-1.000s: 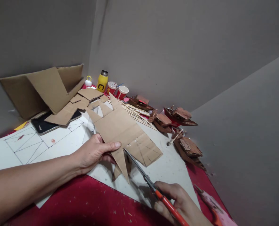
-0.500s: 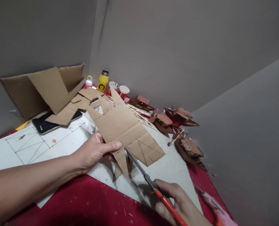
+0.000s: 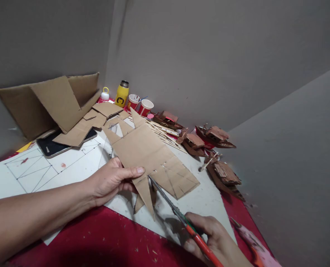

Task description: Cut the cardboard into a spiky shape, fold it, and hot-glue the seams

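Observation:
My left hand (image 3: 120,180) pinches a brown cardboard cutout (image 3: 145,150) by its near left edge, thumb on top and fingers underneath. The cutout has pointed flaps at both ends and pencil lines on its right part. In my right hand (image 3: 213,235) are scissors (image 3: 178,215) with red-orange handles. Their blade tips meet the cardboard just right of my left thumb, at the base of a pointed flap. Part of the right hand's grip is hidden behind the handle.
Under the work lies a white sheet (image 3: 81,168) with drawn lines, on a red surface (image 3: 104,237). A phone (image 3: 53,146) and cardboard pieces (image 3: 73,135) are at left. Behind stand a yellow bottle (image 3: 122,94), paper cups (image 3: 146,107) and thin sticks (image 3: 165,131). Model boats (image 3: 226,174) and pliers (image 3: 251,241) are at right.
The cardboard's right end has tilted slightly down and to the right. The scissor tips stay at nearly the same spot, and both hands keep their hold.

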### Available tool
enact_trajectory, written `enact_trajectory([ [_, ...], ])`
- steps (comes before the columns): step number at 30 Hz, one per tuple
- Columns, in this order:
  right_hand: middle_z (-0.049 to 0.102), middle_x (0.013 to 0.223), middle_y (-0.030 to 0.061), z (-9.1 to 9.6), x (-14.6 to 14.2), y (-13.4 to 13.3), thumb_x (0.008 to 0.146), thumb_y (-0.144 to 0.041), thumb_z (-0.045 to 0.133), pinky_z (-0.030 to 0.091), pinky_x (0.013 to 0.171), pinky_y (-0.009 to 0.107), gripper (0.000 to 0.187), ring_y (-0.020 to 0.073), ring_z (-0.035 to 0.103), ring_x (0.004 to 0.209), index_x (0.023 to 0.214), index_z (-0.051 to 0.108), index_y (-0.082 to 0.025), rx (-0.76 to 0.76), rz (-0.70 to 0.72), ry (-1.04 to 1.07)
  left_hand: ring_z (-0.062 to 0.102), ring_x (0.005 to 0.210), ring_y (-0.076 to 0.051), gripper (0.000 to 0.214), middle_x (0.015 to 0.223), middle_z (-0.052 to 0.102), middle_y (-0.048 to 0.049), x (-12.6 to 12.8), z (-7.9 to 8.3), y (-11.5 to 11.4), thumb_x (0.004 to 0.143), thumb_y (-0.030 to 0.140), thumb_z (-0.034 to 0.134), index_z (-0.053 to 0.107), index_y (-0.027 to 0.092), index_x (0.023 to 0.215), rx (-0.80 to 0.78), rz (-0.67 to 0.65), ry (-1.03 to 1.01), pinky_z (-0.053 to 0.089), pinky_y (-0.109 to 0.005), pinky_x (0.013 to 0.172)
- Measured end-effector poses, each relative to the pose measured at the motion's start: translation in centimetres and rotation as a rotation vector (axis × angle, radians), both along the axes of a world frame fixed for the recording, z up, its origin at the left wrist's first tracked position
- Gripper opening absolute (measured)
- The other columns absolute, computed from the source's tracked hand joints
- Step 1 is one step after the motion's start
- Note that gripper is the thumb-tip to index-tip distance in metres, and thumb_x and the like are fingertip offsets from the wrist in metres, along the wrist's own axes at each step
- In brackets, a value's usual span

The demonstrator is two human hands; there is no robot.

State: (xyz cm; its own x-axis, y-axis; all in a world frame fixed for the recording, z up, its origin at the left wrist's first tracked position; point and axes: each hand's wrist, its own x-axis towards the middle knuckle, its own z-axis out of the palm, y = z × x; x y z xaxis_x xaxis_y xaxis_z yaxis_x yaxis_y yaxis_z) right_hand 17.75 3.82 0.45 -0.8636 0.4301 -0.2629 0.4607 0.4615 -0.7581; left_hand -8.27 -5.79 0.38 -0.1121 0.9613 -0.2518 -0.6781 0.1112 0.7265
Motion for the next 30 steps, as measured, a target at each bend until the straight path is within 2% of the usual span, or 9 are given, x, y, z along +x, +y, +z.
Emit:
enact_trajectory([
  [2,0.034,0.056,-0.0049,-0.1,0.1,0.0,0.083,-0.054,0.053,0.026,0.047,0.022,0.043,0.0099,0.03,0.052,0.062,0.038,-0.02,0.002,-0.013,-0.014,0.068,0.072,-0.018,0.032,0.086,0.074,-0.0129,-0.1,0.0,0.1,0.069,0.02,0.079,0.073,0.01,0.1,-0.019,-0.01,-0.017,0.06,-0.031,0.065],
  [7,0.032,0.059,-0.0052,-0.4,0.0,0.1,0.082,-0.05,0.056,0.027,0.047,0.021,0.04,0.0106,0.029,0.054,0.064,0.037,-0.021,0.147,-0.035,-0.026,0.069,0.075,-0.018,0.029,0.086,0.074,-0.0141,-0.3,0.3,0.0,0.073,0.018,0.075,0.073,0.008,0.1,-0.016,-0.035,-0.013,0.06,-0.029,0.066],
  [15,0.048,0.056,-0.0009,0.3,-0.2,-0.3,0.078,-0.059,0.059,0.038,0.047,0.022,0.041,0.0142,0.042,0.052,0.066,0.057,-0.02,0.314,-0.055,0.057,0.069,0.075,-0.017,0.031,0.091,0.074,-0.0127,-0.3,0.0,0.0,0.074,0.018,0.075,0.071,0.011,0.104,0.014,-0.047,-0.015,0.06,-0.029,0.066],
  [19,0.048,0.056,-0.0014,0.2,-0.2,-0.3,0.079,-0.058,0.06,0.038,0.047,0.02,0.041,0.0133,0.042,0.053,0.065,0.057,-0.019,0.266,-0.071,0.03,0.069,0.076,-0.018,0.031,0.092,0.074,-0.0136,-0.3,-0.1,0.1,0.074,0.018,0.075,0.071,0.011,0.104,0.005,-0.055,-0.013,0.06,-0.029,0.066],
  [23,0.034,0.055,-0.005,0.1,-0.4,-0.2,0.082,-0.053,0.055,0.029,0.045,0.02,0.043,0.0098,0.031,0.051,0.06,0.04,-0.02,0.126,-0.029,0.002,0.069,0.077,-0.019,0.031,0.091,0.074,-0.0142,-0.2,0.1,0.0,0.073,0.017,0.075,0.072,0.01,0.103,-0.007,-0.042,-0.006,0.061,-0.029,0.065],
  [25,0.03,0.056,-0.0057,0.1,-0.2,-0.2,0.082,-0.049,0.056,0.026,0.045,0.021,0.042,0.0093,0.028,0.052,0.06,0.034,-0.02,0.113,-0.021,-0.014,0.07,0.077,-0.02,0.031,0.091,0.074,-0.0147,-0.2,0.3,0.0,0.073,0.016,0.075,0.072,0.009,0.102,-0.021,-0.044,-0.013,0.061,-0.029,0.065],
  [28,0.032,0.058,-0.0056,-0.3,0.3,0.0,0.083,-0.042,0.059,0.028,0.047,0.021,0.036,0.0098,0.03,0.053,0.063,0.038,-0.021,0.204,-0.004,-0.014,0.07,0.075,-0.02,0.033,0.092,0.074,-0.0151,-0.3,0.6,-0.1,0.072,0.013,0.073,0.071,0.009,0.104,-0.053,-0.053,-0.048,0.061,-0.031,0.066],
  [30,0.035,0.059,-0.0056,-0.7,0.7,0.2,0.082,-0.038,0.062,0.028,0.047,0.021,0.033,0.0098,0.032,0.051,0.065,0.041,-0.021,0.357,0.023,0.031,0.071,0.075,-0.02,0.034,0.094,0.074,-0.0154,-0.3,0.8,-0.1,0.072,0.01,0.072,0.07,0.009,0.106,-0.058,-0.063,-0.086,0.061,-0.033,0.069],
])
